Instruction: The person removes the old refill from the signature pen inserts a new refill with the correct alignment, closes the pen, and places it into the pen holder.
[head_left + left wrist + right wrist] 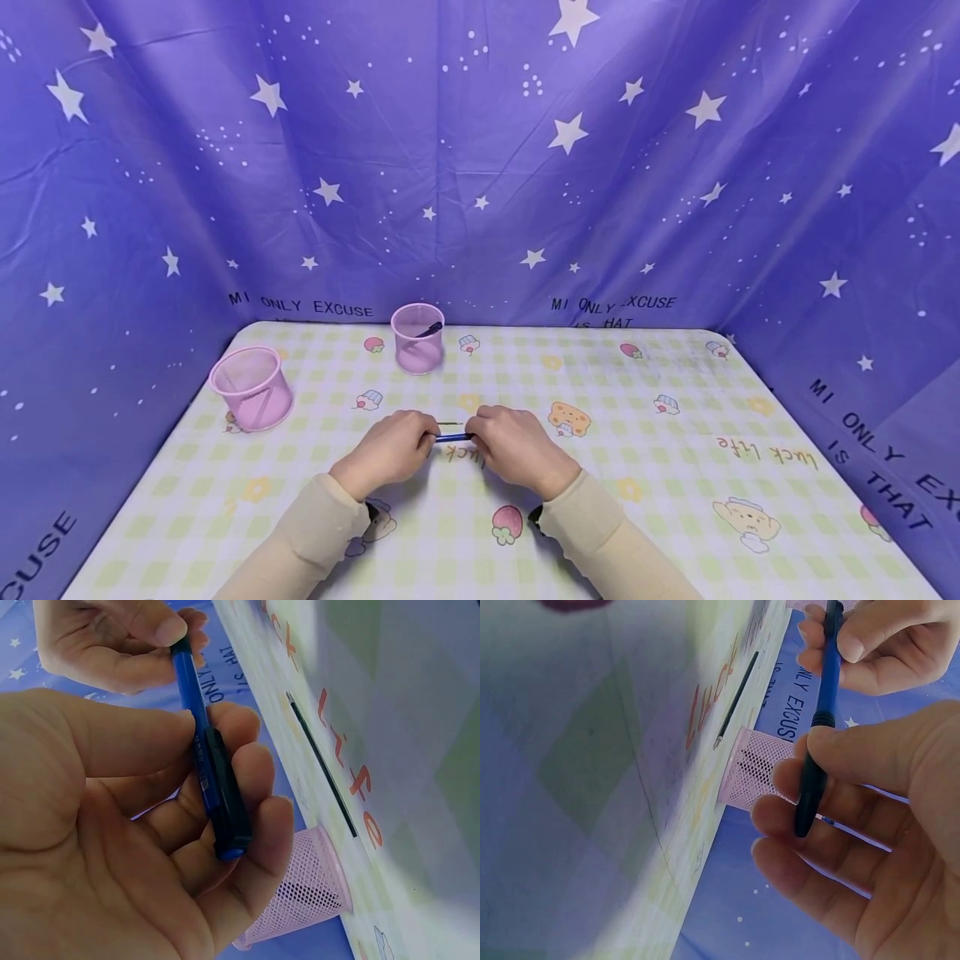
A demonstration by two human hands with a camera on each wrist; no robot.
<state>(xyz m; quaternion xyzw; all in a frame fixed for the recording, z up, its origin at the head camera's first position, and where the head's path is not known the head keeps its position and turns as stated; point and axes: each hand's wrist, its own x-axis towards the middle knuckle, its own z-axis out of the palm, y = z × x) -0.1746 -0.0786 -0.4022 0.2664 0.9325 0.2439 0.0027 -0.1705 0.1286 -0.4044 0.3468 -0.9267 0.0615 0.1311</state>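
Both hands hold one blue pen [452, 437] level above the table. My left hand [393, 446] grips the end with the black clip [227, 787], thumb on top and fingers curled under the barrel. At the other end, my right hand [517, 442] pinches the black grip [822, 722] near the tapered black tip [806, 810]. A thin dark pen refill [322, 765] with a pale metal point lies on the tablecloth just beyond the hands; in the head view the left fingers cover part of it.
A pink mesh pen cup [420, 358] stands near the table's back edge with a dark pen [430, 330] leaning in it. Another pink mesh cup [273, 404] is at the left, a thin stick-like shape showing through its wall. A purple starry curtain [480, 150] surrounds the table.
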